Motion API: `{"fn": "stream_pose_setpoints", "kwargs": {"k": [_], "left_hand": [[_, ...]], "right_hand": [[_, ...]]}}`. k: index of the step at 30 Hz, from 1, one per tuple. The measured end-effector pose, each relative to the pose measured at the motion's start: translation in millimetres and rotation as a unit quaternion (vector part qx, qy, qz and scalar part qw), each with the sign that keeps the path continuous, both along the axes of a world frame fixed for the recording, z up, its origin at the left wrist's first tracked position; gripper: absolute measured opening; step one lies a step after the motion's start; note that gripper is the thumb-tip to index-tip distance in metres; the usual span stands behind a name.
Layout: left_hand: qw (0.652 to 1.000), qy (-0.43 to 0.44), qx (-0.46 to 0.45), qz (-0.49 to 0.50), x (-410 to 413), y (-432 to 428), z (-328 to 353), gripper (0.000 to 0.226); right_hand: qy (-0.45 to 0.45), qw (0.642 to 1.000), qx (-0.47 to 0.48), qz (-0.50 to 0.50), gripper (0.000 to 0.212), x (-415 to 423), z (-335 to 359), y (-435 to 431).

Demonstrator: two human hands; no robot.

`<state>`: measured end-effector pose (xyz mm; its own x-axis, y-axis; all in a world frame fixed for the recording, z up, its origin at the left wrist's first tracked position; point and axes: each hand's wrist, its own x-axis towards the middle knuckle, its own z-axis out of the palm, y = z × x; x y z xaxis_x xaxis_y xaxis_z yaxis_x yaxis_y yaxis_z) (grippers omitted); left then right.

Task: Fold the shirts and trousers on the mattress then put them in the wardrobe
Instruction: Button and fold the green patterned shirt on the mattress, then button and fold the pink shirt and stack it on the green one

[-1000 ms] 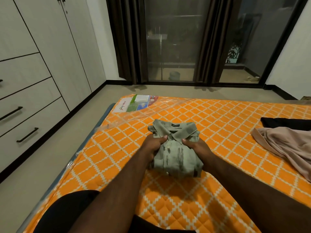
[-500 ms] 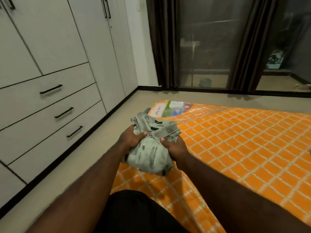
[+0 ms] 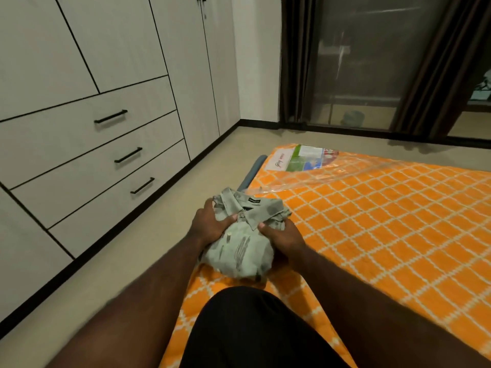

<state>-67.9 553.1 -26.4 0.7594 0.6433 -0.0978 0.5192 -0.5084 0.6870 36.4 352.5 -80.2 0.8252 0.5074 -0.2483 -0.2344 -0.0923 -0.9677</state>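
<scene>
Currently the folded shirt (image 3: 239,251) is held up over the left edge of the mattress (image 3: 372,221); the wardrobe (image 3: 106,128) stands beyond that edge. Left grip (image 3: 210,225) and right grip (image 3: 283,239) each curl round one flank, thumbs on top below the collar. Judged light, soft and apt to unfold, so both flanks need holding with support beneath. The collar points away from the person; the long axis runs collar to hem.

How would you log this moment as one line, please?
shirt: folded, held at mattress edge | left hand: grips shirt | right hand: grips shirt | wardrobe: shut
</scene>
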Motion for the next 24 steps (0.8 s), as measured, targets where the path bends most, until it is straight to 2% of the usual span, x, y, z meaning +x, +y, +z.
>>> {"fn": "stream_pose_setpoints", "kwargs": {"k": [3,7,11,13,15,19,24], "left_hand": [[0.997,-0.058,0.051,0.000,-2.6,-1.6,10.1,0.111],[0.989,-0.062,0.116,-0.061,-2.2,-20.6,33.8,0.095],[0.979,-0.133,0.123,-0.090,9.7,-53.7,54.4,0.079],[0.973,-0.169,0.094,-0.122,22.4,-79.6,63.1,0.075],[0.967,-0.185,0.026,-0.171,37.6,-112.6,73.1,0.072],[0.948,-0.151,-0.106,-0.258,65.7,-186.7,87.4,0.068],[0.919,-0.125,-0.223,-0.301,87.6,-279.1,82.5,0.065]], "right_hand": [[0.033,0.999,-0.010,0.028,0.069,-3.9,20.9,-9.6],[0.049,0.994,-0.063,0.078,0.049,-7.9,50.4,-39.6],[0.063,0.994,-0.075,0.052,0.059,1.6,66.2,-80.4],[0.076,0.995,-0.067,0.025,0.061,7.3,73.6,-104.5],[0.084,0.995,-0.053,-0.004,0.065,14.1,83.8,-131.3],[0.085,0.995,-0.025,-0.051,0.070,25.4,105.1,-192.5],[0.059,0.992,-0.025,-0.113,0.071,39.0,123.0,-276.1]]}}
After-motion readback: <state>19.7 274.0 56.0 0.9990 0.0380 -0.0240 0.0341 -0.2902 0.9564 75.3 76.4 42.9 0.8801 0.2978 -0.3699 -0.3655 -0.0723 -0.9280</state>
